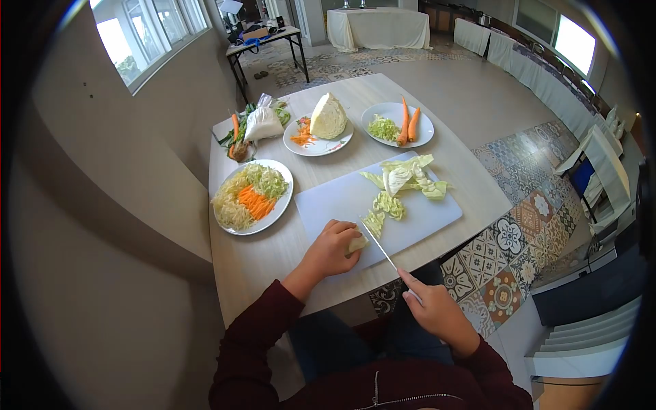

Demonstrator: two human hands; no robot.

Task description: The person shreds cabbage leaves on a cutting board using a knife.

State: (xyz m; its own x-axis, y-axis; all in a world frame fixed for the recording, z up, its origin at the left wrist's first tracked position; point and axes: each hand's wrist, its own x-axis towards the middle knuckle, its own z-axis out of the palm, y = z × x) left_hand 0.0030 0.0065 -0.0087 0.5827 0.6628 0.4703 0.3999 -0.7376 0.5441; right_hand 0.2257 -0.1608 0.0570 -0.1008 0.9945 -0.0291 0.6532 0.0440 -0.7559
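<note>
My left hand [331, 249] is closed over a piece of cabbage [357, 243], pressing it onto the white cutting board [324, 205]. In my right hand [437, 311] is a knife [380, 247], its forefinger laid along the top. The blade lies just right of the held piece, its tip pointing away from me near a small heap of sliced cabbage [374, 223]. Another cut clump of cabbage [389, 205] sits beyond that heap. Loose cabbage leaves [408, 178] are piled at the far side of the board.
A plate [285, 212] of shredded vegetables stands left. Behind the board are a plate [335, 149] with a cabbage wedge [329, 116] and a plate [425, 128] with carrots [408, 124]. A filled plastic bag [263, 124] lies at the far left corner. A wall [157, 150] borders the table's left.
</note>
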